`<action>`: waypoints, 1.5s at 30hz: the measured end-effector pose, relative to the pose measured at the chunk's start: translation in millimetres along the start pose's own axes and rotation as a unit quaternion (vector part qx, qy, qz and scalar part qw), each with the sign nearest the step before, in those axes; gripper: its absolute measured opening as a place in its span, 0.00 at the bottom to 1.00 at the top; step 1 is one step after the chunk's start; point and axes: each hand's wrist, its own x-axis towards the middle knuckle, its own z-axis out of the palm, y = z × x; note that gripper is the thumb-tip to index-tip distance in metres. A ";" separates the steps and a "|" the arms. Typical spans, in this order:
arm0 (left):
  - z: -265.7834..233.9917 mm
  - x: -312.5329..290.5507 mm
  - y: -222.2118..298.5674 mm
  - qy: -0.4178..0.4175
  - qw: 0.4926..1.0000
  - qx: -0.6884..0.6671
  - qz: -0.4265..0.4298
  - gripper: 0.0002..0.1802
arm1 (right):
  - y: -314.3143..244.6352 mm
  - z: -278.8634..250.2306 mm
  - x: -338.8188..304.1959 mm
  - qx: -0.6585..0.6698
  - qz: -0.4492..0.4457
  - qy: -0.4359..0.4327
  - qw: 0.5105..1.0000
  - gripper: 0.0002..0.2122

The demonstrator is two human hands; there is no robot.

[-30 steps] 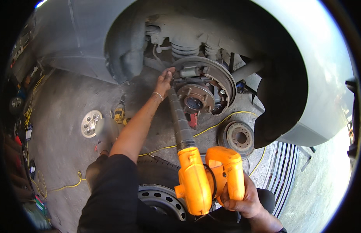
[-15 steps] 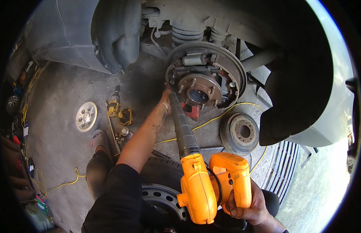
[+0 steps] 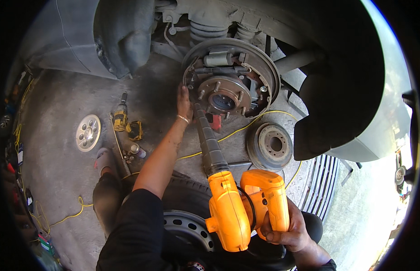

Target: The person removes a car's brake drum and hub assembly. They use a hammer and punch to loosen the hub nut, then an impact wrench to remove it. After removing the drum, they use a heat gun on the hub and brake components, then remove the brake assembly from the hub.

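Note:
An orange handheld blower [image 3: 230,212] with a long black nozzle [image 3: 210,144] fills the lower middle. My right hand [image 3: 293,230] is closed around its handle. The nozzle tip points up at the lower left side of an exposed drum brake assembly [image 3: 264,97], by the rusty wheel hub [image 3: 205,85] with its studs. My left hand [image 3: 184,105] reaches to the left edge of the brake's backing plate, fingers stretched upward and holding nothing. Whether those fingertips touch the plate I cannot tell.
The removed brake drum [image 3: 259,147] lies right of the nozzle. A wheel with tyre [image 3: 187,194] lies below my left arm. On the floor at left are a yellow-black impact driver [image 3: 121,118], a silver hub cap [image 3: 88,133] and a spray can [image 3: 137,150]. A yellow cord [image 3: 240,130] crosses the floor.
The whole view has shifted, so most things sit slightly further left and higher. My left hand has moved off the nozzle's tip side, its fingers now straighter. The blower stays in my right hand.

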 end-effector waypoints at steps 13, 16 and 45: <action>5.1 -21.9 -39.8 -0.132 0.916 -0.285 -0.251 0.60 | 2.1 3.9 12.4 -0.045 0.070 0.080 0.993 0.37; 4.3 -6.8 -5.4 -0.053 0.936 -0.156 -0.310 0.58 | 4.3 1.1 11.3 -0.035 0.084 0.091 0.992 0.37; 3.7 -8.4 -98.5 -0.040 0.909 -0.354 -0.218 0.45 | -1.8 13.4 21.9 -0.048 0.046 0.076 0.995 0.33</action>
